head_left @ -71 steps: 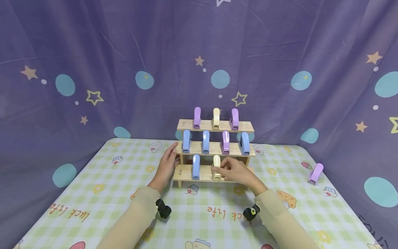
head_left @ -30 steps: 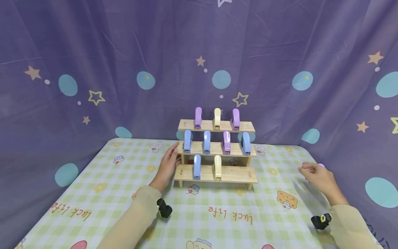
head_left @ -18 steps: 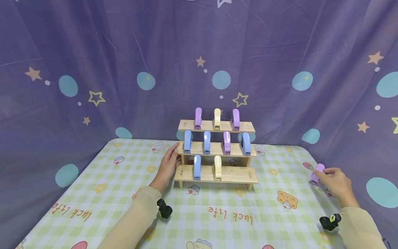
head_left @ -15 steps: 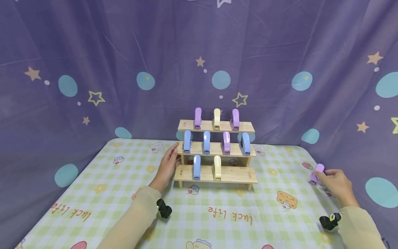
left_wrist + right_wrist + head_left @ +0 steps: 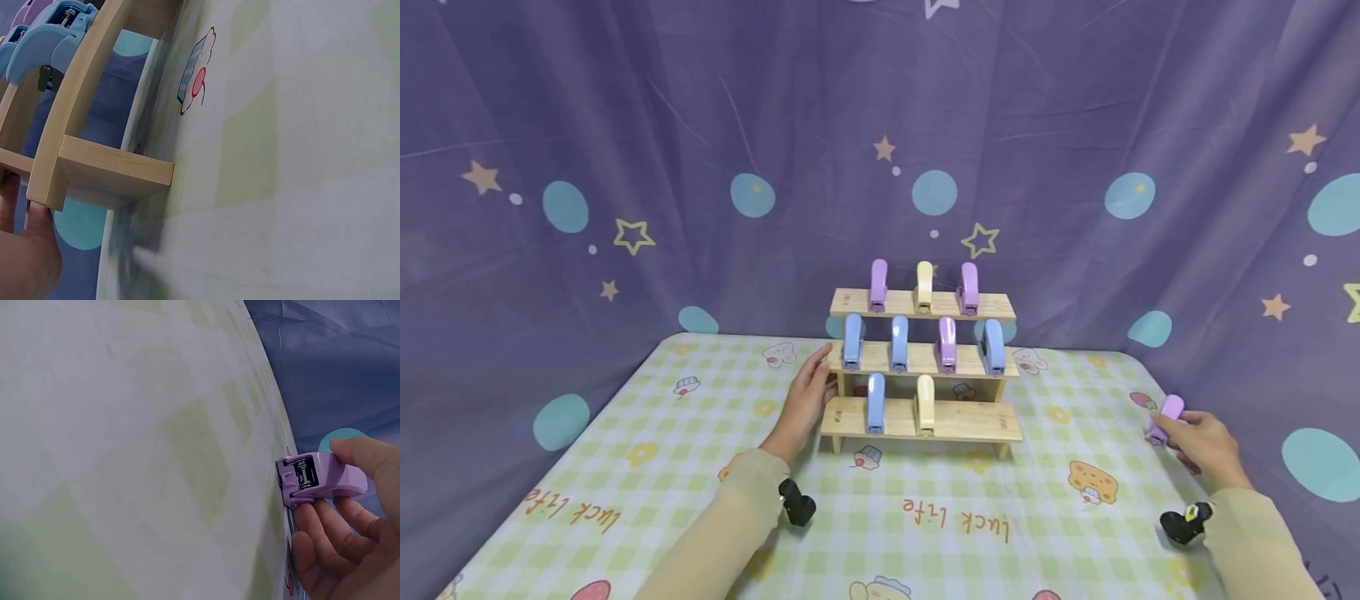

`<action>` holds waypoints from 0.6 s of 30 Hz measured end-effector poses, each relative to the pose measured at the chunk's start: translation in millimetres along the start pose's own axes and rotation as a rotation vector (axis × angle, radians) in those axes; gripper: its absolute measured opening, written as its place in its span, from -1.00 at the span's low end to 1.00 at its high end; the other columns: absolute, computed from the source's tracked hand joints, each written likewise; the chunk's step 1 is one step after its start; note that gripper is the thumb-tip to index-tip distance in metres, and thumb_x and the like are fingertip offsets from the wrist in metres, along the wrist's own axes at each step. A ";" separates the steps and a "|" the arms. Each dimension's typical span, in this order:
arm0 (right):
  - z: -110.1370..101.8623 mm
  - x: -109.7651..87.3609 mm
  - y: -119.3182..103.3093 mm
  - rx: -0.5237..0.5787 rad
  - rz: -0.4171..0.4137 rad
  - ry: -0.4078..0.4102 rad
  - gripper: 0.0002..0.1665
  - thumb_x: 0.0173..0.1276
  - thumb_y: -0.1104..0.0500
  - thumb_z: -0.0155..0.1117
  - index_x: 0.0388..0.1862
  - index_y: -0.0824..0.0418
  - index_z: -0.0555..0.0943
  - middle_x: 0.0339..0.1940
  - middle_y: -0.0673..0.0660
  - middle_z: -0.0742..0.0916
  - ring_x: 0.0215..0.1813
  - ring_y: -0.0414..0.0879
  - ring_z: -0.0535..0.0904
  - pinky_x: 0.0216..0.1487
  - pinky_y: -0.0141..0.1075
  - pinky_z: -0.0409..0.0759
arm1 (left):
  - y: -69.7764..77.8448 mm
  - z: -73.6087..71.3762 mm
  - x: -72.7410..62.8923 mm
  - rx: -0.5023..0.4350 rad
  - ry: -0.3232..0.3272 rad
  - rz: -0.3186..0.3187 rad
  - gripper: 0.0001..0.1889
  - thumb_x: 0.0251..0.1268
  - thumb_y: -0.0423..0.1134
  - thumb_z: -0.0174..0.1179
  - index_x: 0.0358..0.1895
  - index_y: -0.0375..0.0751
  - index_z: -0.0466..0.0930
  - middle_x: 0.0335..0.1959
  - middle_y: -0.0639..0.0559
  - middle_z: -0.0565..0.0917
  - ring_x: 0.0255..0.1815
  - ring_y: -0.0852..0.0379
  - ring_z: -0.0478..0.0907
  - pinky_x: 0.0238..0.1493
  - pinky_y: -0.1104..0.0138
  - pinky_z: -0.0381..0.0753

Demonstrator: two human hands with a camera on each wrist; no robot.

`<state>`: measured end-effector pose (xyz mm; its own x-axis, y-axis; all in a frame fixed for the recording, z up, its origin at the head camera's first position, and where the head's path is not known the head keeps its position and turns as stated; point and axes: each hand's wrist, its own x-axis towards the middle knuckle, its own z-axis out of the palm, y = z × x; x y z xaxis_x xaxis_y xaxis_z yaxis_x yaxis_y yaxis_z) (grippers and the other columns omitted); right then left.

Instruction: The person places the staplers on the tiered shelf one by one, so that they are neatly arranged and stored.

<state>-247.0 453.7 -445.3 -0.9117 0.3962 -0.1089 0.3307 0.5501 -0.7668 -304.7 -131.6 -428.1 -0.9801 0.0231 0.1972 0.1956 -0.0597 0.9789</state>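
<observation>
My right hand holds a purple stapler at the right side of the table. In the right wrist view, the thumb lies along one side of the stapler and the fingers are on the other; its base end is at the cloth. At the left end of a three-tier wooden rack, my left hand touches the boards with fairly straight fingers. The left wrist view has the thumb against a board's end. On the bottom tier stand a blue stapler and a cream stapler.
Several blue staplers, such as one at the left, and a purple stapler stand on the middle tier. The top tier bears two purple staplers and a cream stapler. A checked cloth covers the table; a purple curtain hangs behind.
My right hand has let go of the cream stapler on the bottom tier, moved right and taken hold of the purple stapler. The left hand stays at the rack.
</observation>
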 end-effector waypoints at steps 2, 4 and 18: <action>0.2 -0.8 -0.7 -0.001 0.003 0.008 0.15 0.34 -0.35 0.24 0.44 0.56 0.15 -0.49 -0.02 0.73 -0.54 -0.14 0.59 -0.58 -0.26 0.61 | 0.3 0.4 -0.5 -0.001 0.003 0.002 -0.50 0.69 -0.13 -0.19 0.57 -0.09 0.16 0.52 -0.21 0.23 0.41 -0.24 0.33 0.42 0.10 0.41; 0.6 -1.8 -1.4 -0.012 0.004 0.019 0.14 0.34 -0.35 0.24 0.43 0.55 0.17 -0.50 -0.03 0.72 -0.54 -0.14 0.59 -0.58 -0.26 0.61 | 0.7 0.8 -1.0 -0.002 0.004 0.006 -0.51 0.69 -0.14 -0.20 0.57 -0.10 0.16 0.51 -0.21 0.24 0.40 -0.24 0.34 0.41 0.09 0.41; 6.9 -8.8 -15.8 -0.105 -0.103 0.029 -0.05 0.37 -0.31 0.23 0.25 0.52 0.33 -0.43 0.10 0.73 -0.35 -0.01 0.65 -0.48 -0.25 0.63 | -0.4 -0.4 2.3 0.016 0.004 -0.015 -0.50 0.69 -0.10 -0.19 0.57 -0.03 0.17 0.52 -0.20 0.22 0.42 -0.23 0.32 0.44 0.09 0.38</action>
<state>-245.9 436.5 -436.6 -0.9350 0.3544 -0.0137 0.2613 0.6622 -0.7023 -307.1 -131.8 -428.1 -0.9831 0.0199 0.1821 0.1811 -0.0434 0.9825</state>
